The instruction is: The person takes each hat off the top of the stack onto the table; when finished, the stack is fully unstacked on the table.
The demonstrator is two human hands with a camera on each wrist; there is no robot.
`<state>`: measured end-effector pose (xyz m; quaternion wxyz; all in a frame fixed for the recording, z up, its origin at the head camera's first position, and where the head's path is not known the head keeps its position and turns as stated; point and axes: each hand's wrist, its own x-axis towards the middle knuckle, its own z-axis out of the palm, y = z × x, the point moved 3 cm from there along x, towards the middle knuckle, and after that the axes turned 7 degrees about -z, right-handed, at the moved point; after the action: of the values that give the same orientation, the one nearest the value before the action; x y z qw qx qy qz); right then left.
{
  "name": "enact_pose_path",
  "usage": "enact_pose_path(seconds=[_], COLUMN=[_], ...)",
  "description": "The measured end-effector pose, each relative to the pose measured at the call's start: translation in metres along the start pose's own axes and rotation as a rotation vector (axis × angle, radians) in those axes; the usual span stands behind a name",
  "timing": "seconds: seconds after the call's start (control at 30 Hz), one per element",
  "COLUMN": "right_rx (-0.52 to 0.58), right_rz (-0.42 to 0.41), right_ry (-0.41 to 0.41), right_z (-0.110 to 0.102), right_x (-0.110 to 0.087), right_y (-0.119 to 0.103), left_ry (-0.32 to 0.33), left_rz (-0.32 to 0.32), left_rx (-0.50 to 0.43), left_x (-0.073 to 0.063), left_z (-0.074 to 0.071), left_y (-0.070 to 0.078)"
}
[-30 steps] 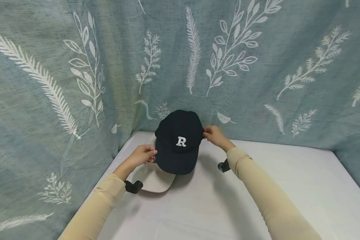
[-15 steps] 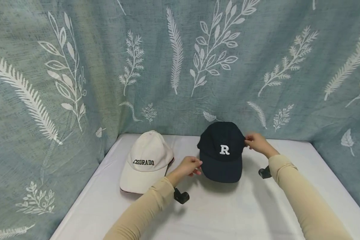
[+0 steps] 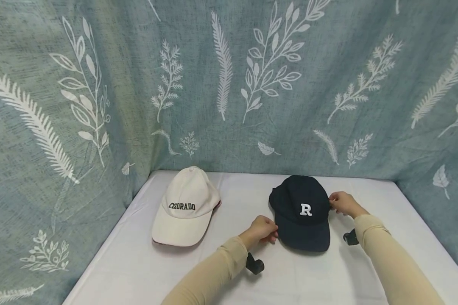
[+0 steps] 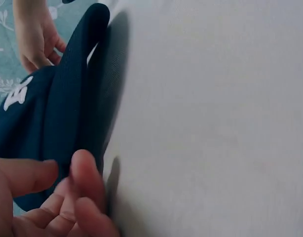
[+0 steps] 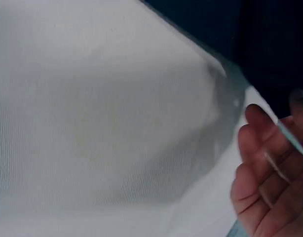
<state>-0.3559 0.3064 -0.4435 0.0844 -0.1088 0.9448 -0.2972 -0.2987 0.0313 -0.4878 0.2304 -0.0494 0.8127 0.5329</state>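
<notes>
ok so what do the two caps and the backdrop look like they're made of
Dark cap: matte woven cloth, perhaps cotton, as it shows no shine; its white R may be stitched or felt, since it looks slightly raised.
Cream cap: matte cloth, maybe cotton, with visible panel seams.
Backdrop: dull fabric, hanging in soft folds; its white leaves look printed; fibre unclear.

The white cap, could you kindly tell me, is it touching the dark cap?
No, white cloth shows between the white cap and the dark cap.

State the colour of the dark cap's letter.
The letter is white, clearest in the head view.
</notes>
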Motion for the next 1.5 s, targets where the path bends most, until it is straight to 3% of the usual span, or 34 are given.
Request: enact_pose_path(seconds=[0.13,0.27,0.47,0.6,0.77,0.93,1.1,1.27,1.5], right_rx=[-0.090,-0.218,-0.255,-0.257,-0.264,-0.259,-0.220,-0.155,-0.092], right_rz=[0.011,-0.019,-0.078,-0.146,-0.239,-0.301,-0.333,-0.375,-0.327], right_ry=[-0.017,0.082,0.239,0.203,0.092,0.015,0.005,-0.014,-0.022], right_z=[0.000,-0.010,-0.023,-0.010,0.027,0.066,0.104,0.141,0.172], right_x=[0.007,0.019,0.045,0.067,0.093,0.107,0.114,0.116,0.117], right_y=[-0.011,-0.031,-0.085,-0.134,-0.190,-0.225,-0.244,-0.257,-0.267], left_ry=[0.006,0.034,0.128,0.240,0.392,0.485,0.485,0.453,0.475], left_rz=[0.018,0.101,0.238,0.249,0.191,0.124,0.035,-0.071,-0.094], left_rx=[0.060,0.179,0.283,0.312,0.393,0.463,0.494,0.429,0.296], left_x=[-0.002,-0.008,-0.030,-0.052,-0.077,-0.096,-0.107,-0.104,-0.092], left_z=[-0.013,-0.040,-0.115,-0.173,-0.238,-0.282,-0.302,-0.305,-0.302], left_y=[0.001,0.008,0.027,0.030,0.013,-0.021,-0.059,-0.094,-0.123])
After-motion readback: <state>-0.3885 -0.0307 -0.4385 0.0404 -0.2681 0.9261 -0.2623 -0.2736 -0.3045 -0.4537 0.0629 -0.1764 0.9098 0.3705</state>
